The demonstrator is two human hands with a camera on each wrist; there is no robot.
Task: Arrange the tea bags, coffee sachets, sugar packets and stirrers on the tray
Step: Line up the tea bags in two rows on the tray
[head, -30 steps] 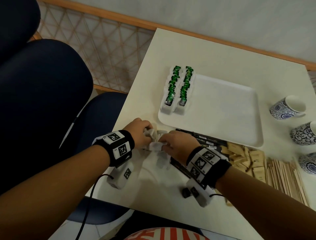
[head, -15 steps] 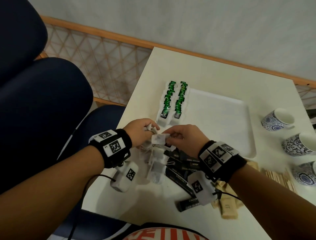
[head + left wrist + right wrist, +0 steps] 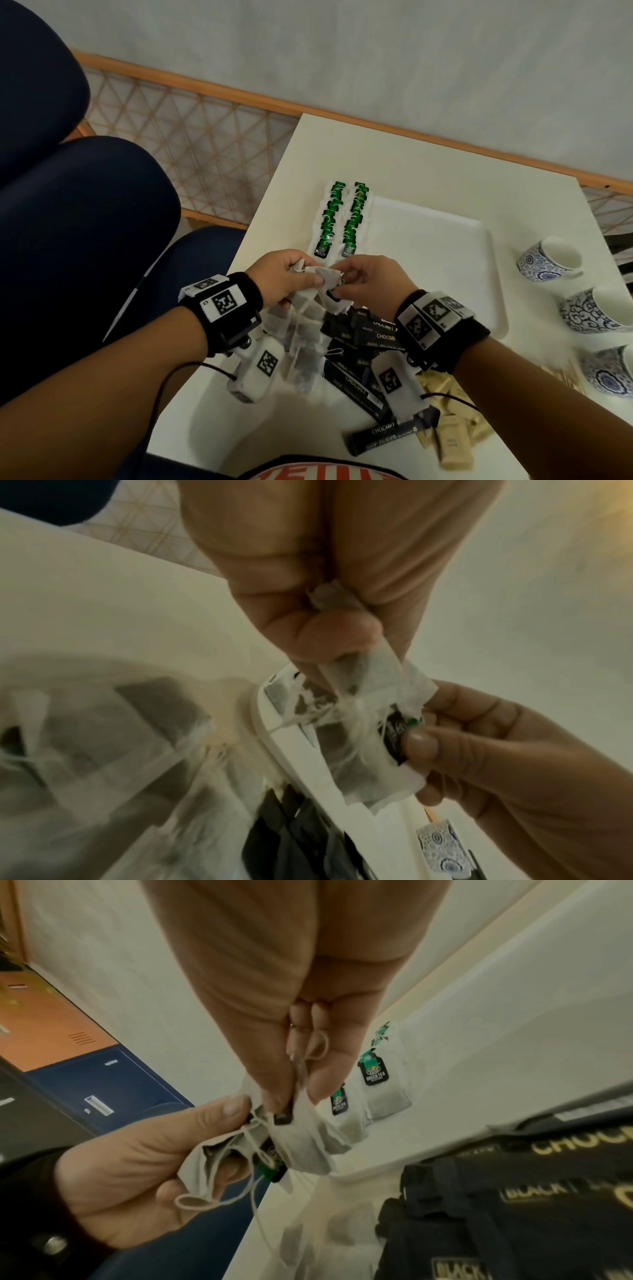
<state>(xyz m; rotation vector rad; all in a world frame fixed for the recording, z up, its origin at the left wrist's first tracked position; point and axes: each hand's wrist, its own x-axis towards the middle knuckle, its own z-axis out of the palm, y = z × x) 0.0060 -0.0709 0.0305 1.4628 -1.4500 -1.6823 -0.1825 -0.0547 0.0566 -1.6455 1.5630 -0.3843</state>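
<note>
Hands lifted: left hand (image 3: 284,279) and right hand (image 3: 368,282) pinch dangling tea bags (image 3: 305,342).

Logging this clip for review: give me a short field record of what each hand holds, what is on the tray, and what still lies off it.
left hand: grips a bunch of tangled tea bags
right hand: pinches one tea bag's tag
tray: two rows of green-tagged tea bags along its left edge
off tray: black coffee sachets, sugar packets, stirrers
nearby: patterned cups
</note>
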